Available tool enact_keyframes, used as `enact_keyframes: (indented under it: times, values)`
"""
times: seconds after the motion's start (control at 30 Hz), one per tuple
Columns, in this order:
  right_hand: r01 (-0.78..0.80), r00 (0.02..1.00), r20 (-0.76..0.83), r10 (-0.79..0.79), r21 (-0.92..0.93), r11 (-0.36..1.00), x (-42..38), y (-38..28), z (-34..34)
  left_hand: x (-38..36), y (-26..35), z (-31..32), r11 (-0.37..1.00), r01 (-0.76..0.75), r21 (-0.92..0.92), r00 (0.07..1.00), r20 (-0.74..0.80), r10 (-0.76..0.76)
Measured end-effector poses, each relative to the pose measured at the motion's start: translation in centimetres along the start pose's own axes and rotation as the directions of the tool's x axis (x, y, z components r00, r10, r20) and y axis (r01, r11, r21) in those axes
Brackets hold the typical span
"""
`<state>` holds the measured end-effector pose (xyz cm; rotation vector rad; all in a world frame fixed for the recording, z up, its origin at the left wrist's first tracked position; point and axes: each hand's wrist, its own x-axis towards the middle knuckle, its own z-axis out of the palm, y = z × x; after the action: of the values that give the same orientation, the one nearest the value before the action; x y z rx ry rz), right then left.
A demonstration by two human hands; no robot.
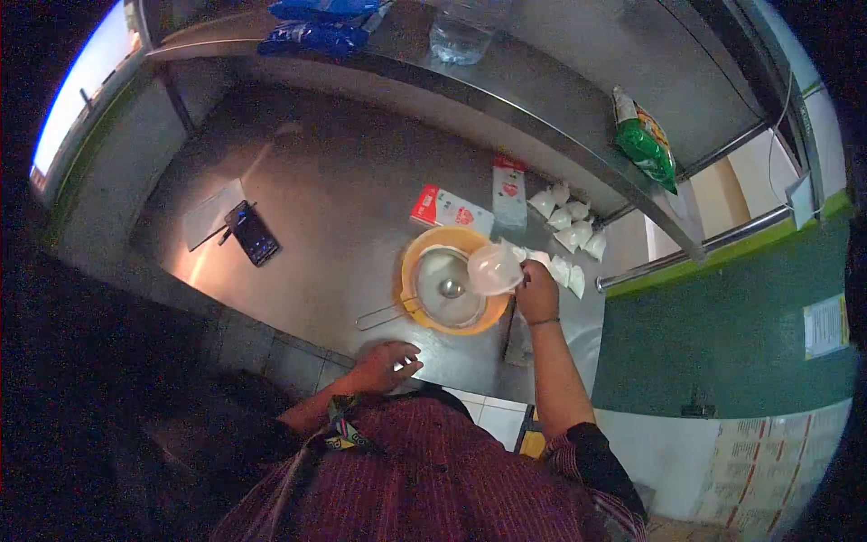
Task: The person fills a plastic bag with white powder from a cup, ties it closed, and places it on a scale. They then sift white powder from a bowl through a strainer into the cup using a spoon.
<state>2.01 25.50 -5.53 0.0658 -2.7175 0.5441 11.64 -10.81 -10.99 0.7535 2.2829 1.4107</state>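
My right hand (538, 294) grips a clear, whitish plastic bowl (494, 269) by its right side and holds it over the right rim of an orange basin (498, 316). A round strainer (420, 287) with a wire handle (380, 317) pointing left sits in the basin. Inside it is pale material, with a shiny round spot near the middle that I cannot identify. My left hand (388, 366) is at the counter's front edge, below the basin, its fingers loosely curled and apart with nothing in them.
Several knotted white bags (569, 221) stand behind and right of the basin on the steel counter (316, 181). Two red-and-white packs (452, 211) lie behind it. A phone (252, 233) and a notebook (214, 214) lie at left. An overhead shelf (488, 99) holds blue packets and a green packet (645, 144).
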Motion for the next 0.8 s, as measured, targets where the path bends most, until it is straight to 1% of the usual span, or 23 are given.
enact_keyframes:
  times: [0.03,0.07,0.1,0.13,0.17,0.2,0.23,0.27,0.3,0.37,0.4,0.43,0.47,0.53,0.57,0.63,0.67,0.73,0.77,0.8]
  values:
    - [-0.001,0.998,-0.069,-0.006,-0.111,0.994,-0.2,-0.4,-0.6,0.3,0.0,-0.5,1.0,-0.01,-0.006,1.0,0.006,0.01]
    - [-0.009,0.998,-0.067,0.001,-0.122,0.993,-0.4,-0.7,-1.2,0.4,0.0,-0.9,1.0,-0.009,-0.019,0.999,0.033,0.009]
    - [-0.188,0.972,-0.145,0.185,-0.005,0.982,-1.0,-0.9,-2.1,0.3,0.1,-1.0,0.999,-0.004,-0.035,0.998,0.067,0.006]
    - [-0.348,0.907,-0.206,0.367,0.122,0.929,-1.6,-1.0,-3.0,0.2,-0.1,-1.0,0.999,-0.009,-0.045,0.997,0.082,0.013]
    - [-0.348,0.859,-0.316,0.403,0.217,0.912,-2.2,0.9,-2.8,0.4,-0.5,-1.2,0.999,0.003,-0.05,0.995,0.099,0.002]
    - [-0.358,0.852,-0.325,0.41,0.208,0.91,-3.2,2.6,-2.7,0.6,-0.8,-1.4,0.999,0.014,-0.051,0.993,0.117,-0.008]
    - [-0.382,0.776,-0.298,0.556,0.479,0.79,-4.7,3.7,-2.8,0.6,-1.0,-1.6,0.998,0.005,-0.056,0.991,0.134,0.002]
    - [-0.36,0.692,-0.23,0.684,0.711,0.604,-6.1,4.6,-3.0,0.5,-1.3,-1.7,0.999,-0.014,-0.037,0.992,0.122,0.018]
    - [-0.443,0.595,-0.132,0.793,0.769,0.46,-7.5,5.4,-3.2,0.5,-1.5,-1.8,0.999,-0.035,-0.018,0.993,0.113,0.037]
    - [-0.494,0.742,-0.184,0.644,0.5,0.712,-13.6,13.2,0.2,0.5,-1.9,-1.9,0.999,-0.043,-0.028,0.989,0.143,0.047]
    - [-0.474,0.803,-0.207,0.558,0.346,0.81,-16.5,16.9,1.8,0.6,-2.1,-2.0,0.999,-0.039,-0.031,0.988,0.146,0.043]
    - [-0.513,0.373,0.152,0.915,0.856,0.066,-14.5,10.2,-1.4,0.6,-2.5,-2.0,0.998,-0.047,-0.035,0.986,0.16,0.052]
    - [-0.512,0.363,0.145,0.92,0.856,0.067,-14.3,8.8,-2.0,0.7,-2.9,-1.9,0.999,-0.042,-0.035,0.982,0.181,0.047]
    - [-0.558,0.269,0.234,0.934,0.828,-0.047,-14.6,7.9,-2.3,0.7,-3.1,-1.9,0.999,-0.038,-0.034,0.977,0.208,0.044]
    - [-0.557,0.262,0.23,0.937,0.829,-0.048,-14.7,7.9,-2.3,0.7,-3.1,-2.0,0.998,-0.044,-0.052,0.974,0.219,0.054]
    - [-0.655,0.351,0.221,0.91,0.752,0.07,-14.6,7.7,-2.1,0.7,-2.7,-2.2,0.996,-0.05,-0.069,0.969,0.24,0.066]
    - [-0.653,0.343,0.218,0.913,0.754,0.065,-14.4,7.6,-1.8,0.7,-2.4,-2.3,0.998,-0.041,-0.045,0.966,0.253,0.051]
    - [-0.631,0.287,0.263,0.921,0.775,-0.024,-14.1,7.1,-1.5,0.9,-2.4,-2.2,0.999,-0.032,-0.022,0.961,0.274,0.037]
    - [-0.63,0.28,0.261,0.924,0.776,-0.029,-14.1,6.7,-1.6,1.1,-2.7,-2.1,0.999,-0.054,-0.003,0.96,0.277,0.053]
    - [-0.577,0.234,0.296,0.926,0.809,-0.113,-14.3,6.3,-1.8,1.2,-3.0,-1.9,0.997,-0.076,0.016,0.957,0.281,0.068]
